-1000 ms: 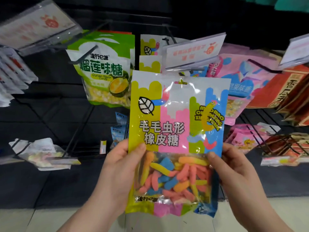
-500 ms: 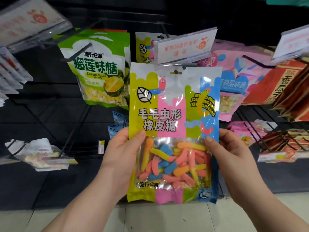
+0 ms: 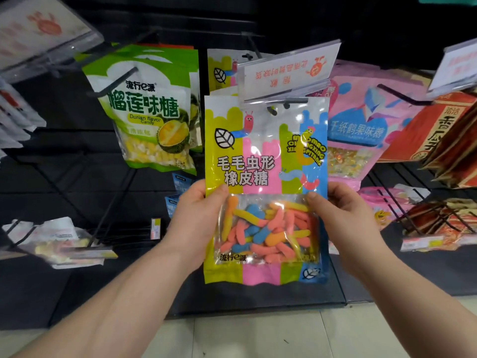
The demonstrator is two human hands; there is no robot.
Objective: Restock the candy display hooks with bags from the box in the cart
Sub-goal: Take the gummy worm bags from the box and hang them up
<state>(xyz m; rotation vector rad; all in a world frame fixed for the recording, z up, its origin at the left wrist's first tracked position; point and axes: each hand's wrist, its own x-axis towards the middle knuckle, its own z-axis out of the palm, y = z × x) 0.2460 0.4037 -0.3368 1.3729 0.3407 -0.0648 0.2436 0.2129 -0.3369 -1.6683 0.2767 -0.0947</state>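
A gummy worm bag [image 3: 263,156], striped yellow, pink, green and blue with a clear window of worm candies, is held upright in the middle of the view. My left hand [image 3: 197,215] grips its left edge, thumb on the front. My right hand [image 3: 343,215] grips its right edge the same way. The bag's top hang hole sits at the tip of a black display hook [image 3: 277,107], right under a clear price tag holder [image 3: 289,71]. Another bag of the same kind [image 3: 222,71] hangs behind on that hook.
Green durian candy bags [image 3: 144,120] hang on the hook to the left, pink candy bags [image 3: 361,125] to the right, red-orange packets [image 3: 444,135] at far right. Lower hooks carry more bags at left [image 3: 59,241] and right [image 3: 438,223]. A pale tiled floor [image 3: 258,337] lies below.
Both hands have lifted the gummy worm bag up and toward the hook, so its top edge now lies under the price tag holder with the hook tip at its hang hole.
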